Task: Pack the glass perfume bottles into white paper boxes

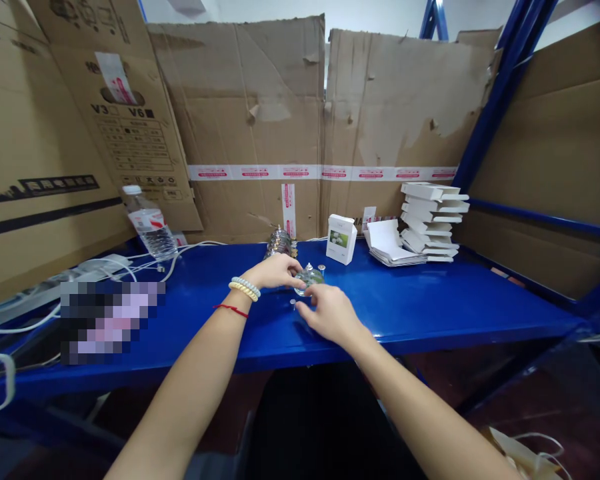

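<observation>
A clear, round glass piece [309,275] with a small metal tip on top sits in front of me on the blue table. My left hand [275,271] has its thumb and fingers closed at its left edge. From the near right side, my right hand [329,312] reaches in with bent fingers. Its fingertips are at the glass piece's near edge, and its thumb stands apart. Close to that thumb is a small flat-headed metal piece [293,303]. Another small metal piece [321,268] stands just behind the glass. Fingers hide part of the glass piece.
A row of similar round pieces [279,243] stands behind my left hand. Further right are a white picture box [341,239], folded white card [387,243] and stacked white boxes [433,223]. A water bottle [151,227] and cables are left. Cardboard [250,100] walls the blue table [445,300].
</observation>
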Motion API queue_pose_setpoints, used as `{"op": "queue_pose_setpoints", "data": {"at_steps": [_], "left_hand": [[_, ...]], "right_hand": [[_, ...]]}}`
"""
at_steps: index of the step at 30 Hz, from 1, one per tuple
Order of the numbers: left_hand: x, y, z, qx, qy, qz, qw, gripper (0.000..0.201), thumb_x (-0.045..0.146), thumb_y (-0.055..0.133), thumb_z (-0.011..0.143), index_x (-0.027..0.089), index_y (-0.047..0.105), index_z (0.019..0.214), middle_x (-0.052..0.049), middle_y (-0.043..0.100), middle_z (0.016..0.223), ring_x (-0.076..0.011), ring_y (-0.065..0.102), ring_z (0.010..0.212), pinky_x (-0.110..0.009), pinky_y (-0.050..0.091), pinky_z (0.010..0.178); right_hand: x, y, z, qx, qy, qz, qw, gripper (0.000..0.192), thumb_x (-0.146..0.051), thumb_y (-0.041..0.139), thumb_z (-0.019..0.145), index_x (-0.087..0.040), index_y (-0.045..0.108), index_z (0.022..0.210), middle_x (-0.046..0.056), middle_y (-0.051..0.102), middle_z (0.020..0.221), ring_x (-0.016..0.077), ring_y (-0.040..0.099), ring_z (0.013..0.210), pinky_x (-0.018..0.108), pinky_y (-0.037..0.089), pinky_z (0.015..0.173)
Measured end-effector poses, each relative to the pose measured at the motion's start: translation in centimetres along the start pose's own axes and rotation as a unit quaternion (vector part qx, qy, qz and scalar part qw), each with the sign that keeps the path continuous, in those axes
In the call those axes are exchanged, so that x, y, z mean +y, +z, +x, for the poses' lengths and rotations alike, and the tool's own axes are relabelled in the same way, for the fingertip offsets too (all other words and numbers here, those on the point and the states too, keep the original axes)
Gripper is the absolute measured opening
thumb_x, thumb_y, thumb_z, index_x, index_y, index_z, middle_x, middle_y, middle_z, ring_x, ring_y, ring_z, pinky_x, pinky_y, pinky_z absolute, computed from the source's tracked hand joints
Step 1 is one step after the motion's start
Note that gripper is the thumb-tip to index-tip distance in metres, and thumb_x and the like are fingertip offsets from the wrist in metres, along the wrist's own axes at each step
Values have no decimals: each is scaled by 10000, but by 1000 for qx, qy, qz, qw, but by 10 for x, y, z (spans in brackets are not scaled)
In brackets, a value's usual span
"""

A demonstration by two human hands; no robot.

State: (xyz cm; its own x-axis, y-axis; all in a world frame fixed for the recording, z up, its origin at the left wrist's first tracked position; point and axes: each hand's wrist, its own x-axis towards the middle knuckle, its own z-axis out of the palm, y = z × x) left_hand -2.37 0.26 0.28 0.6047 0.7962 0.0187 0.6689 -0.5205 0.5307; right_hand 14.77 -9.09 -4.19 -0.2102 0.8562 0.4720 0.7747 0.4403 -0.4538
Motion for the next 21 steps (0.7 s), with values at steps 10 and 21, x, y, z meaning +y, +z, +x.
{"op": "queue_pose_setpoints", "data": {"at_steps": [10,21], "left_hand": [[-8,3,2,12,8,-32,999,409,456,741,622,134,675,866,-16,672,677,-160,628,617,-243,451,581],[8,8,1,59,35,39,997,430,517,735,621,128,680,797,-34,666,686,-161,611,659,-238,418,588]], "right_hand": [[-17,28,8,-54,41,-65,996,182,-300,576,856,-190,721,865,127,742,906,310,701,824,343,455,642],[50,-19,34,49,12,284,958,209,-331,684,713,-169,621,829,45,699,759,158,642,662,282,507,625]]}}
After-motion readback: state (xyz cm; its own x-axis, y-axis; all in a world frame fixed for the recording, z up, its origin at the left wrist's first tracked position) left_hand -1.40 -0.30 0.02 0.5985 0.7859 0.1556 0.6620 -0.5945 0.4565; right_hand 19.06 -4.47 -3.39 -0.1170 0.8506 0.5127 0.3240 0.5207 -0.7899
